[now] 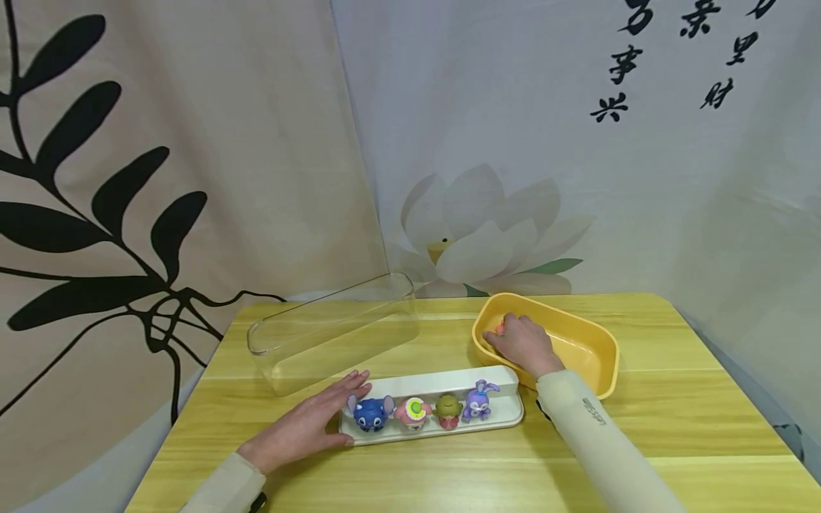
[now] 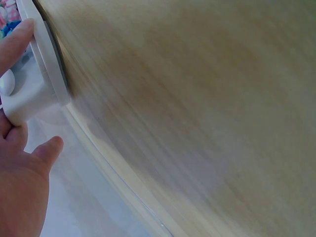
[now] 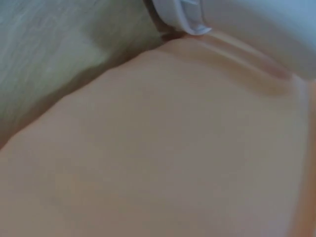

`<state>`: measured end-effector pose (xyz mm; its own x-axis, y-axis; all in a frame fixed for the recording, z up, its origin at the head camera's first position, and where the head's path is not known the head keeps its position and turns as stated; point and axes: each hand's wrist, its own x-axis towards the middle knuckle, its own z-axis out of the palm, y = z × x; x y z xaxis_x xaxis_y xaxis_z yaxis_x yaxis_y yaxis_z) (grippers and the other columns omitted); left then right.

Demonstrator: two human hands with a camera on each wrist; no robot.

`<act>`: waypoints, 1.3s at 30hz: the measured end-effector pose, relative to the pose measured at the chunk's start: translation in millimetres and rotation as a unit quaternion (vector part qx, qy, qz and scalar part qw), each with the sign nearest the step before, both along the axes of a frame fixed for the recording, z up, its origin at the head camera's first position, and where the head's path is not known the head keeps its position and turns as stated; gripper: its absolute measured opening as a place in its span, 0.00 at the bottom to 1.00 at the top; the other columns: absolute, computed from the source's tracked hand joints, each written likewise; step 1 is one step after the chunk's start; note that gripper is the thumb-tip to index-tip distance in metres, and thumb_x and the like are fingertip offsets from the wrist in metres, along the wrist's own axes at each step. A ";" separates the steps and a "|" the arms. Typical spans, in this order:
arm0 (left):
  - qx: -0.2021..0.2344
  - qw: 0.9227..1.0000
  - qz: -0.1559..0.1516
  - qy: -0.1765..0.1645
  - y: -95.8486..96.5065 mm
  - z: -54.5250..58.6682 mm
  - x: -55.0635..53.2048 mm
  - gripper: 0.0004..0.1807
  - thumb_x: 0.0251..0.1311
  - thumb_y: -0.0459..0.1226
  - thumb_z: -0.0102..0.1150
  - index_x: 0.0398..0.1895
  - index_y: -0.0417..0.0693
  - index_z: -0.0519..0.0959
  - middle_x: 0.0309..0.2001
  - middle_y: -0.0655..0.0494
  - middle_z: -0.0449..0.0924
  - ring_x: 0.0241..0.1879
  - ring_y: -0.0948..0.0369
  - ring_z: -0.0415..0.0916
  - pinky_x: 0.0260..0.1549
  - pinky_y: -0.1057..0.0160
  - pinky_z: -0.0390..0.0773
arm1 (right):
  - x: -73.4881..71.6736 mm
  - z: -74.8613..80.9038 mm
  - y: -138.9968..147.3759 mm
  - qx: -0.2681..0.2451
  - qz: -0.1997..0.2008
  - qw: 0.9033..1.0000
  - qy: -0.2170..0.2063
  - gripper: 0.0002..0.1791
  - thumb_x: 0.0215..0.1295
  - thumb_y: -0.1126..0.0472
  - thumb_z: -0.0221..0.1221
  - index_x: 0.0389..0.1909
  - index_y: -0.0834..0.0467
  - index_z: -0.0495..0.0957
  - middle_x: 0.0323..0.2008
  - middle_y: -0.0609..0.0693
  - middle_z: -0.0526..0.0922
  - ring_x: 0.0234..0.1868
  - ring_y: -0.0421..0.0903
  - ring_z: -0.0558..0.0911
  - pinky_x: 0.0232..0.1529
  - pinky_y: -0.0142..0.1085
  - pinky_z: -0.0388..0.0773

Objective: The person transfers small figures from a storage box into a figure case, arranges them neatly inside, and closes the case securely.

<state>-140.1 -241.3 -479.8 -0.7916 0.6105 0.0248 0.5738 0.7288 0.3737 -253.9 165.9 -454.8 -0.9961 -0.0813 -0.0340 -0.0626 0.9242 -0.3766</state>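
My left hand (image 1: 321,413) rests at the left end of a long white display base (image 1: 423,385), its fingers extended along the back and its thumb at the front edge. On the base stand a blue big-eared figurine (image 1: 370,414), a pink one with a green-and-white round top (image 1: 413,412), an olive-green one with a reddish lower part (image 1: 448,411) and a purple long-eared one (image 1: 477,402). Inside the yellow tub (image 1: 586,349), my right hand (image 1: 524,343) has its fingers bent around a small pink toy (image 1: 500,329), mostly hidden by the hand.
A clear box-shaped cover (image 1: 340,335) lies on the wooden table (image 1: 449,470) behind and left of the base. The tub stands close to the base's right end. Printed curtains (image 1: 256,142) hang behind the table.
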 end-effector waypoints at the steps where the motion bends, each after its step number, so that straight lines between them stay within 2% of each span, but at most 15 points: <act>1: 0.000 1.000 0.000 0.000 0.1 0.0 -0.1 0.52 0.55 0.46 0.78 0.81 0.54 0.61 0.83 0.55 0.50 0.79 0.49 0.54 0.71 0.44 0.67 | -0.6 -0.4 -0.2 0.001 -0.001 1.000 0.000 0.20 0.70 0.43 0.62 0.31 0.56 0.74 0.32 0.54 0.75 0.38 0.54 0.77 0.39 0.49 0.76; 12: 0.007 1.000 -0.001 -0.002 0.2 -0.8 -0.2 0.50 0.55 0.45 0.78 0.81 0.54 0.62 0.83 0.54 0.51 0.79 0.49 0.54 0.71 0.43 0.67 | -5.8 -3.1 -2.6 0.005 -0.011 1.000 -0.016 0.20 0.67 0.46 0.66 0.35 0.59 0.74 0.34 0.56 0.75 0.39 0.56 0.77 0.41 0.51 0.79; 19: 0.004 1.000 0.001 -0.005 0.2 -2.7 0.7 0.51 0.55 0.46 0.77 0.81 0.55 0.61 0.83 0.58 0.49 0.79 0.49 0.54 0.71 0.44 0.66 | -7.8 -4.1 -1.1 0.017 -0.001 1.000 -0.004 0.13 0.67 0.56 0.63 0.26 0.57 0.73 0.26 0.53 0.73 0.32 0.52 0.74 0.33 0.44 0.73; 26: 0.000 1.000 -0.002 -0.002 -0.3 -2.9 0.2 0.51 0.55 0.46 0.77 0.81 0.55 0.61 0.83 0.56 0.49 0.79 0.49 0.54 0.71 0.44 0.66 | -7.8 -1.6 4.5 -0.007 0.000 1.000 -0.012 0.10 0.62 0.60 0.63 0.25 0.56 0.72 0.25 0.51 0.74 0.30 0.51 0.74 0.32 0.42 0.71; 34: 0.001 1.000 -0.005 0.001 -0.4 -1.3 -0.3 0.51 0.56 0.46 0.77 0.81 0.54 0.61 0.83 0.55 0.50 0.79 0.49 0.54 0.71 0.44 0.66 | -3.5 7.4 9.0 -0.042 -0.010 0.999 -0.015 0.09 0.63 0.59 0.65 0.33 0.58 0.75 0.29 0.52 0.76 0.33 0.52 0.76 0.37 0.44 0.74; 39: -0.002 1.000 -0.001 -0.002 0.3 0.3 0.0 0.51 0.56 0.46 0.77 0.81 0.54 0.61 0.83 0.55 0.50 0.79 0.49 0.54 0.71 0.44 0.66 | 2.3 14.8 11.9 -0.066 -0.020 0.998 -0.003 0.10 0.62 0.60 0.65 0.36 0.59 0.75 0.30 0.52 0.76 0.34 0.52 0.76 0.36 0.43 0.72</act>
